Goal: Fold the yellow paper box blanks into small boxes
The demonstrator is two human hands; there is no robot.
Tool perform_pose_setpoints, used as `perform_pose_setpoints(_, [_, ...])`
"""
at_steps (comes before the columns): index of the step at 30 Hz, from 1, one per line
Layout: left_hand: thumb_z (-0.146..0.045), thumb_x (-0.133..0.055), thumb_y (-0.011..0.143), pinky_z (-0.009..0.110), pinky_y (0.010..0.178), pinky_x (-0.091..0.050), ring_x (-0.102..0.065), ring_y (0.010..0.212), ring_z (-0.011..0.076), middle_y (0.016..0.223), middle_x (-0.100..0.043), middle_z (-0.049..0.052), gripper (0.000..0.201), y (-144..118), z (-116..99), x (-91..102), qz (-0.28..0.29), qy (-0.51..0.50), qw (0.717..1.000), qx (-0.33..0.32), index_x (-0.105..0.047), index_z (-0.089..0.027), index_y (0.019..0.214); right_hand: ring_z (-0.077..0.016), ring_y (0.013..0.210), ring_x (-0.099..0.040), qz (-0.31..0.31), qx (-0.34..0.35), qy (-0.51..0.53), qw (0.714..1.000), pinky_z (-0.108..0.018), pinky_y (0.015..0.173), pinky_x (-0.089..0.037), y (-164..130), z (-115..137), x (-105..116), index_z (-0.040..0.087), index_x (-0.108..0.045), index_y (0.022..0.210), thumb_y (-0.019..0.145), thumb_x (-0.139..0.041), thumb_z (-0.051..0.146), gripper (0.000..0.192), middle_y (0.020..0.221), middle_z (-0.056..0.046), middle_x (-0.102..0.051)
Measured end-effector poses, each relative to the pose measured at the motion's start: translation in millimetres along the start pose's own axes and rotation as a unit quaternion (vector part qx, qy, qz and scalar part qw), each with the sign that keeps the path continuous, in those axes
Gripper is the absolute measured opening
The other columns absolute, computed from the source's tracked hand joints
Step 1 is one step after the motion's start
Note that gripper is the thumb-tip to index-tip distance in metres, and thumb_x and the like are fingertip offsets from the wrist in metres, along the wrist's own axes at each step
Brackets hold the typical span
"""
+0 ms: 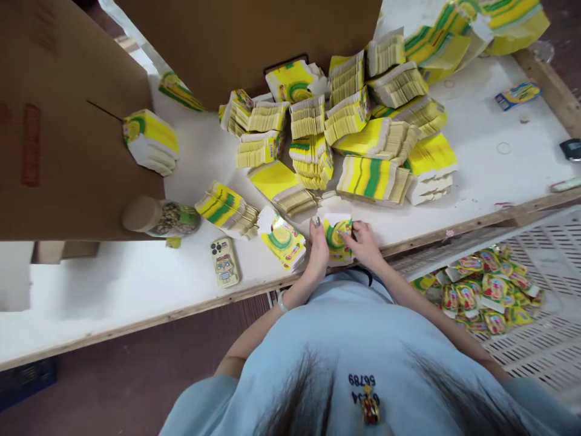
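At the table's front edge, a yellow and green printed carton lies between my two hands, with white flaps at its far end. My left hand grips its left edge, thumb and fingers pressed to the side. From the right, my right hand holds the carton, one finger lying across its printed face. Whether it is a single carton or a small stack, I cannot tell. Just left of my left hand lies a stack of flat cartons with the same print. A banded bundle of cartons sits farther left.
Many flat-carton bundles are heaped behind my hands, before a large cardboard box. To the left are a phone, a lidded jar and another box. A white crate with filled packets stands lower right.
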State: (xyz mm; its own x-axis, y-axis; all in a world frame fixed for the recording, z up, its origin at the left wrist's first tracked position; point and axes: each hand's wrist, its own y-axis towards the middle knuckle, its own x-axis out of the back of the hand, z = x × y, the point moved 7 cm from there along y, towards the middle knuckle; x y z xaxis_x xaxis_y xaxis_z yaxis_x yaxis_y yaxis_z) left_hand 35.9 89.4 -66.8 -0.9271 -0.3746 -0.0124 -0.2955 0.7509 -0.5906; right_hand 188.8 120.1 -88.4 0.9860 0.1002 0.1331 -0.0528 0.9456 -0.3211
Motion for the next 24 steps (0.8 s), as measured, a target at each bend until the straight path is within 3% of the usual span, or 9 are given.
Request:
perform_pose_setpoints(3, [-0.050, -0.042, 0.103, 0.033, 0.131, -0.019, -0.013, 0.162, 0.0174, 0.175, -0.015, 0.005, 0.070, -6, 10, 7.8, -0.021, 0.002, 1.000, 0.019, -0.020, -0.023, 0.163, -0.0372, 0.155, -0.027, -0.055, 0.069, -0.101, 0.991, -0.064, 0.125, -0.023, -4, -3, 6, 0.020, -0.066, 0.119, 0.077, -0.071, 0.067, 0.063, 0.157, -0.019, -0.046])
perform_pose_setpoints(8, [-0.047, -0.040, 0.103, 0.036, 0.130, -0.026, -0.023, 0.160, 0.0187, 0.176, -0.011, 0.003, 0.075, 2, 17, -10.0, 0.046, -0.042, 0.997, 0.047, -0.006, -0.026, 0.166, -0.0246, 0.154, -0.035, 0.093, 0.077, -0.066, 0.991, -0.052, 0.126, -0.031, 4, -21, -22, 0.020, -0.032, 0.159, 0.097, -0.043, 0.061, 0.075, 0.162, -0.017, -0.042])
perform_pose_setpoints(12, [-0.049, -0.049, 0.100, 0.035, 0.132, -0.018, -0.013, 0.162, 0.0195, 0.176, -0.009, 0.004, 0.081, 0, 12, -18.5, 0.045, -0.033, 0.998, 0.029, -0.008, -0.025, 0.166, -0.0265, 0.155, -0.034, 0.093, 0.101, -0.096, 0.986, -0.055, 0.124, -0.033, 18, -15, -28, 0.019, -0.030, 0.160, 0.097, -0.040, 0.056, 0.074, 0.161, -0.016, -0.044])
perform_pose_setpoints(15, [-0.047, -0.072, 0.087, 0.038, 0.131, -0.021, -0.018, 0.162, 0.0257, 0.173, -0.024, 0.010, 0.087, -27, 2, -7.9, 0.131, 0.009, 0.991, -0.020, -0.031, -0.023, 0.161, -0.0307, 0.153, -0.037, 0.000, 0.187, -0.191, 0.964, -0.060, 0.123, -0.034, 13, 16, -12, 0.016, -0.035, 0.157, 0.098, -0.042, 0.048, 0.068, 0.158, -0.020, -0.046])
perform_pose_setpoints(17, [-0.046, -0.076, 0.084, 0.044, 0.122, -0.039, -0.046, 0.148, 0.0305, 0.157, -0.052, 0.013, 0.067, -54, -12, 10.7, 0.220, 0.034, 0.970, -0.092, -0.057, -0.024, 0.144, -0.0318, 0.150, -0.041, -0.052, 0.244, -0.248, 0.936, -0.061, 0.122, -0.035, -2, 45, -9, 0.015, -0.038, 0.155, 0.099, -0.043, 0.044, 0.062, 0.154, -0.021, -0.050])
perform_pose_setpoints(18, [-0.046, -0.072, 0.088, 0.044, 0.113, -0.048, -0.061, 0.131, 0.0294, 0.140, -0.066, 0.013, 0.048, -64, -24, 28.1, 0.223, 0.047, 0.963, -0.147, -0.068, -0.024, 0.130, -0.0317, 0.148, -0.044, -0.054, 0.266, -0.271, 0.924, -0.060, 0.121, -0.037, -10, 60, -16, 0.015, -0.038, 0.154, 0.100, -0.044, 0.043, 0.061, 0.151, -0.021, -0.052])
perform_pose_setpoints(19, [-0.043, -0.067, 0.093, 0.041, 0.104, -0.053, -0.068, 0.115, 0.0254, 0.122, -0.073, 0.011, 0.032, -69, -39, 53.9, 0.161, 0.062, 0.962, -0.212, -0.074, -0.024, 0.117, -0.0320, 0.145, -0.047, -0.037, 0.283, -0.292, 0.913, -0.058, 0.119, -0.040, -18, 75, -28, 0.015, -0.038, 0.154, 0.100, -0.045, 0.044, 0.062, 0.149, -0.022, -0.054])
perform_pose_setpoints(22, [-0.033, -0.067, 0.093, 0.030, 0.086, -0.055, -0.066, 0.089, 0.0155, 0.103, -0.072, 0.005, 0.017, -77, -79, 143.8, -0.161, 0.018, 0.926, -0.341, -0.073, -0.023, 0.105, -0.0389, 0.143, -0.048, 0.066, 0.294, -0.381, 0.874, -0.058, 0.114, -0.045, -36, 107, -91, 0.010, -0.034, 0.156, 0.094, -0.055, 0.060, 0.082, 0.153, -0.027, -0.048])
perform_pose_setpoints(24, [-0.028, -0.065, 0.091, 0.026, 0.082, -0.054, -0.065, 0.086, 0.0126, 0.103, -0.069, 0.003, 0.016, -78, -92, 177.0, -0.268, -0.024, 0.889, -0.371, -0.069, -0.022, 0.105, -0.0464, 0.137, -0.050, 0.139, 0.272, -0.467, 0.830, -0.063, 0.107, -0.046, -42, 117, -137, 0.010, -0.028, 0.159, 0.087, -0.062, 0.069, 0.099, 0.160, -0.032, -0.036])
